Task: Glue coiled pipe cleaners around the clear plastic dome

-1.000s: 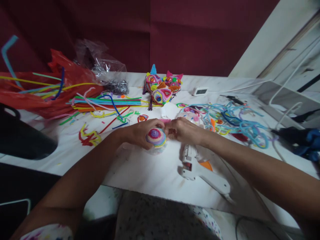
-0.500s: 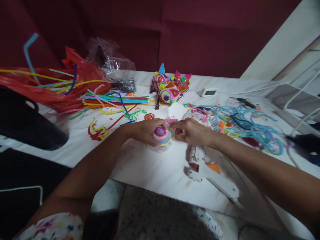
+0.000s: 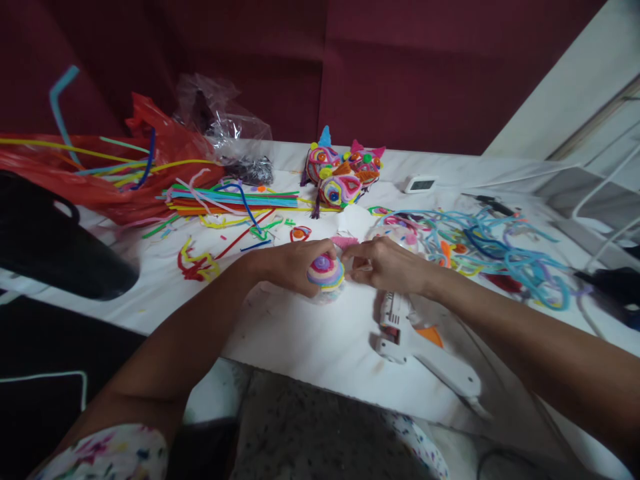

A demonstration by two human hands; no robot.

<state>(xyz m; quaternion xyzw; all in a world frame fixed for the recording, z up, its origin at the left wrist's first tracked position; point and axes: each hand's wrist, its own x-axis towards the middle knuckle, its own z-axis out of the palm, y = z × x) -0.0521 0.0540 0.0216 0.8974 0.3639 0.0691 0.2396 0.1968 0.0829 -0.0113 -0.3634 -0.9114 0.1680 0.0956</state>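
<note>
My left hand (image 3: 295, 265) is wrapped round a ball (image 3: 326, 275) covered with coloured bands, purple in the middle, then pink, blue and yellow. Just right of the ball is my right hand (image 3: 385, 265), its fingers bent and pinched together close to the ball's edge. Whatever lies between those fingertips is too small to make out. A pink fuzzy piece (image 3: 344, 242) lies just beyond the two hands. Below my right hand a white glue gun (image 3: 425, 353) rests on the white board (image 3: 300, 353).
Behind stand several decorated balls (image 3: 343, 173) and a small white digital display (image 3: 420, 184). Pipe cleaners (image 3: 235, 199) and a red bag (image 3: 165, 153) lie left, near a black container (image 3: 60, 240). Tangled blue pipe cleaners (image 3: 500, 247) spread out at the right.
The view has shifted very slightly. Both hands keep almost the same place, with my left hand still on the ball.
</note>
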